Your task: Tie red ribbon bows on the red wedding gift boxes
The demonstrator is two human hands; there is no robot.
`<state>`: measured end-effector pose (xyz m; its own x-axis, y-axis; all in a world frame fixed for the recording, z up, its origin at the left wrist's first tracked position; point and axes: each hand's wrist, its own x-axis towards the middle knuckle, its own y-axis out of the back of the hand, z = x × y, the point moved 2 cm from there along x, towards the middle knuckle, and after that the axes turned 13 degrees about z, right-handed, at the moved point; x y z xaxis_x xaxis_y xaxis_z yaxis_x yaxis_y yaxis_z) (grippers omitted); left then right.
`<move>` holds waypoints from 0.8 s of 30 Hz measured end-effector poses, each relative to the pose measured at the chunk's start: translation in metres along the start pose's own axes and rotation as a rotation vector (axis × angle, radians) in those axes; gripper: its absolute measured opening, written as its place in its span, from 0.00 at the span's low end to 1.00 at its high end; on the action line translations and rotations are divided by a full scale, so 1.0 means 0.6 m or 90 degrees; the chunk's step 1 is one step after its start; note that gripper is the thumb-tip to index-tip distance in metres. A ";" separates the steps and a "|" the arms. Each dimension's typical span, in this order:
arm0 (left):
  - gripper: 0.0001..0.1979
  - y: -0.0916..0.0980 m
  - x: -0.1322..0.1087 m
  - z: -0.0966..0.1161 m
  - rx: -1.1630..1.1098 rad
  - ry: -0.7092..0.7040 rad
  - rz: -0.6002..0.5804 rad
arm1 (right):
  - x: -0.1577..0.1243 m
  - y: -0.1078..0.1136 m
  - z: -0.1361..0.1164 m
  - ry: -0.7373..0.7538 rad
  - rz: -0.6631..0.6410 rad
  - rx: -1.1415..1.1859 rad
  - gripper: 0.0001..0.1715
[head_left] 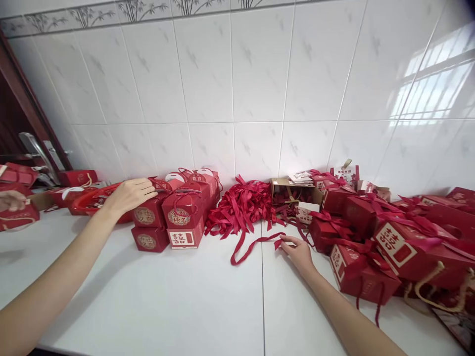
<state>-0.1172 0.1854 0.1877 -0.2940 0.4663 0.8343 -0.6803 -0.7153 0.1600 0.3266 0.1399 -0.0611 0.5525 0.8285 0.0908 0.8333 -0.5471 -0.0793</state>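
My left hand [130, 196] reaches over the top of a red box [149, 212] in a stack at centre left; its fingers are bent over the box top, and their tips are partly hidden. Near the middle, my right hand [297, 251] pinches one end of a dark red ribbon [241, 254], which curves leftward over the white table [178, 306]. Behind that ribbon lies a heap of red ribbons [247, 205]. Beside my left hand's stack stand more red boxes with cords, one [185, 210] on top of another [184, 236].
Many ribbon-tied red boxes [367, 277] fill the right side. An open carton [280, 190] holding ribbons and cards stands near the tiled wall [260, 74]. At the left are a red basket [81, 202] and another person's hand [13, 200] by a red box.
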 end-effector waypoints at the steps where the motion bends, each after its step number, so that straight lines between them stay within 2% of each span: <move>1: 0.11 0.005 -0.003 0.001 0.008 -0.014 -0.063 | 0.001 -0.001 0.002 0.004 0.001 0.000 0.19; 4: 0.18 0.027 -0.014 0.001 0.065 -0.078 -0.265 | 0.004 -0.002 0.006 0.011 -0.003 0.004 0.21; 6: 0.16 0.042 -0.019 0.001 0.090 -0.085 -0.340 | 0.004 -0.003 0.006 0.016 -0.008 0.004 0.24; 7: 0.15 0.048 -0.018 0.001 0.085 -0.078 -0.346 | 0.003 -0.003 0.005 0.019 -0.011 0.003 0.25; 9: 0.14 0.059 -0.012 0.003 0.055 -0.070 -0.302 | 0.002 -0.004 0.003 0.025 -0.018 0.000 0.26; 12: 0.14 0.078 -0.006 0.022 0.021 -0.067 -0.149 | 0.002 -0.004 0.000 0.031 -0.029 -0.004 0.26; 13: 0.13 0.084 -0.014 0.035 0.014 -0.068 -0.123 | 0.002 -0.004 0.000 0.031 -0.031 -0.005 0.26; 15: 0.14 0.091 -0.055 0.073 -0.007 -0.070 -0.147 | 0.002 -0.004 0.000 0.029 -0.031 -0.006 0.25; 18: 0.16 0.085 -0.176 0.140 -0.061 -0.036 -0.287 | 0.001 -0.003 -0.001 0.023 -0.024 -0.007 0.24; 20: 0.12 0.067 -0.257 0.166 -0.056 -0.035 -0.330 | -0.001 -0.002 -0.003 0.020 -0.022 -0.009 0.23; 21: 0.10 0.054 -0.286 0.169 -0.049 -0.026 -0.336 | -0.002 -0.001 -0.004 0.018 -0.023 -0.011 0.23; 22: 0.10 0.040 -0.302 0.161 -0.026 0.014 -0.295 | -0.003 -0.001 -0.005 0.018 -0.024 -0.013 0.22; 24: 0.07 0.010 -0.299 0.130 0.019 0.053 -0.170 | -0.004 -0.001 -0.006 0.018 -0.026 -0.014 0.22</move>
<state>-0.0163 0.0567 0.0803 -0.1620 0.6812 0.7140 -0.7219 -0.5751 0.3848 0.3252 0.1379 -0.0574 0.5176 0.8469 0.1219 0.8555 -0.5151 -0.0535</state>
